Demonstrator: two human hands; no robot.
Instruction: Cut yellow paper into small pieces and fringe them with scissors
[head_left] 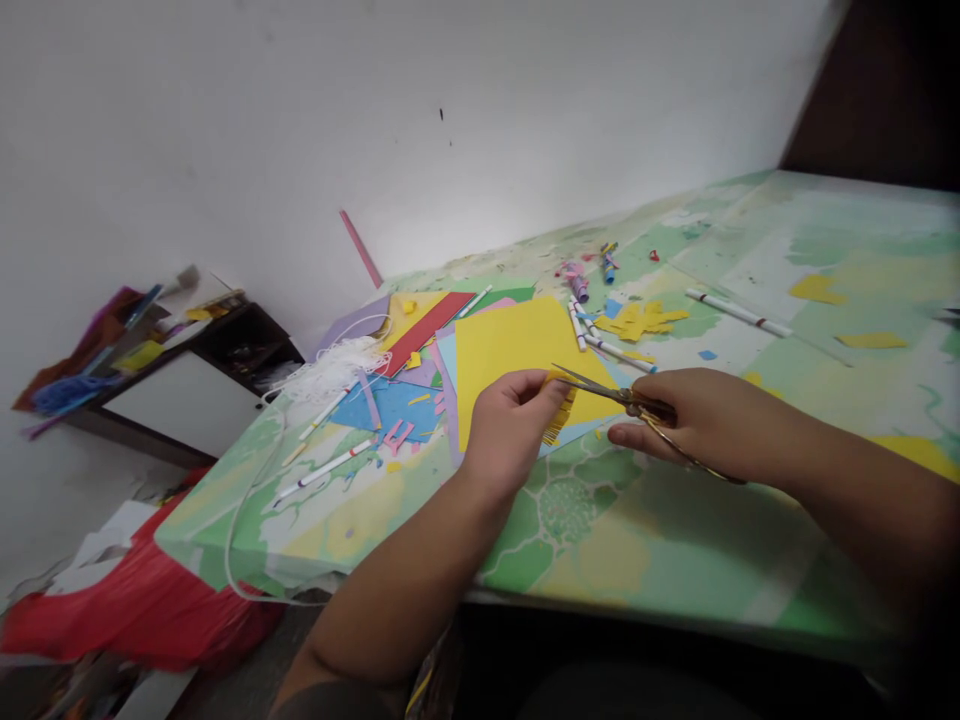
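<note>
My left hand (510, 425) pinches a small yellow paper strip (560, 410) cut into a fringe along one edge. My right hand (694, 420) grips gold-coloured scissors (615, 395), whose blades point left and meet the top of the strip. Both hands hover just above the green patterned table (675, 540), over the near edge of a large yellow sheet (517, 350).
Coloured paper sheets (405, 400) in blue, red and purple lie to the left with white string (337, 365). Several marker pens (739, 313) and yellow scraps (641, 320) are scattered behind. A dark side shelf (187, 350) and red bag (142, 600) stand at the left.
</note>
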